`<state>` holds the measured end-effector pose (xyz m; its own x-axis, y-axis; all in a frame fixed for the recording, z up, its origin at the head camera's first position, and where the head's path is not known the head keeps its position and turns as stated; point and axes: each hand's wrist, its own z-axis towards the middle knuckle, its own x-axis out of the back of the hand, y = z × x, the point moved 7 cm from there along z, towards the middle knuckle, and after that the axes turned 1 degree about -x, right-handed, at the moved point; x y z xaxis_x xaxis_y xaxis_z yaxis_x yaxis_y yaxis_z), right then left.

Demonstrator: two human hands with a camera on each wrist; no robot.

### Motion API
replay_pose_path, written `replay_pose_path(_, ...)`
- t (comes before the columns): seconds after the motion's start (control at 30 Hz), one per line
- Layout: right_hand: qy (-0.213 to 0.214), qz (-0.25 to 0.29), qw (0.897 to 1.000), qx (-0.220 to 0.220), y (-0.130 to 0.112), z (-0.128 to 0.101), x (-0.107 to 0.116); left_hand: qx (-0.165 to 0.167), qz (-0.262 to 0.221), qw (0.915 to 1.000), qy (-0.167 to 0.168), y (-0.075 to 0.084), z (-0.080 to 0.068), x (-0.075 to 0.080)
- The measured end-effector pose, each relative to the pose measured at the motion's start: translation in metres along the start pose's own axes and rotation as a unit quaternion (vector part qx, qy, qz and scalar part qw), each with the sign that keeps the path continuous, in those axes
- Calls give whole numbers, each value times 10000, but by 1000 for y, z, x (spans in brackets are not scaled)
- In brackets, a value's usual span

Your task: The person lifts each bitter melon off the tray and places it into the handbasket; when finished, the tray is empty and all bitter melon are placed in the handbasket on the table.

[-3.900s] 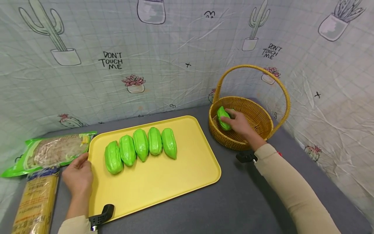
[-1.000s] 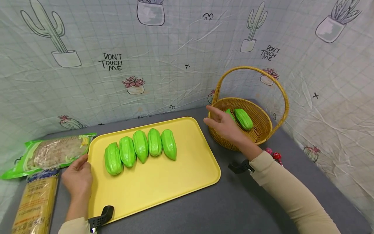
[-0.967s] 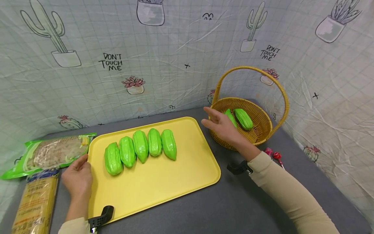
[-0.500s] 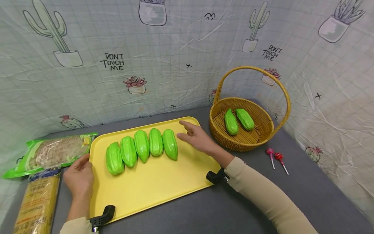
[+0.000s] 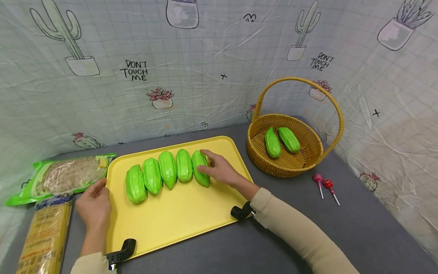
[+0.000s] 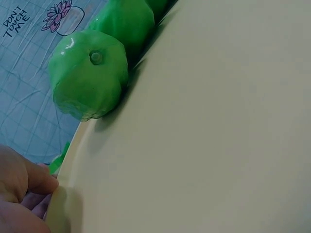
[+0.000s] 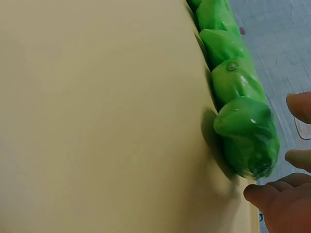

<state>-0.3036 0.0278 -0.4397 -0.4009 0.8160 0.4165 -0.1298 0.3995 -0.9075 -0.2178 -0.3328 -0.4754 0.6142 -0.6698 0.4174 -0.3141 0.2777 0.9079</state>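
A row of several glossy green, ribbed, elongated fruits lies on the yellow tray [image 5: 178,213]. Around the rightmost green fruit [image 5: 199,169], my right hand [image 5: 222,169] spreads its thumb and fingers. In the right wrist view, gaps show between the fingers and that fruit [image 7: 248,138]. My left hand [image 5: 94,203] grips the tray's left rim, its thumb and fingers right at the edge in the left wrist view. Nearest to it in the row is the leftmost fruit [image 5: 135,183]. Two more such fruits, one on the left [image 5: 272,143], lie in the wicker basket [image 5: 270,165].
The basket's tall handle [image 5: 297,79] arches over it, right of the tray. Two lollipops [image 5: 328,183] lie in front of the basket. Left of the tray are a green-edged bag [image 5: 68,175] and a yellow packet [image 5: 44,236]. A printed cloth hangs behind.
My right hand released a green fruit in the basket, then moved left over the tray to the row's right end. The lollipops came into view. My left hand stays at the rim.
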Motion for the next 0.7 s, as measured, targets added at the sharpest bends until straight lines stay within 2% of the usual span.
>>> replay_pose_path(0.3,-22,42,10000,-69,6,3,-8,3,35,9999,97,4,-4,1)
replay_pose_path(0.7,11,-134,9999,-96,7,3,-10,28,-60,9999,77,-1,1,0)
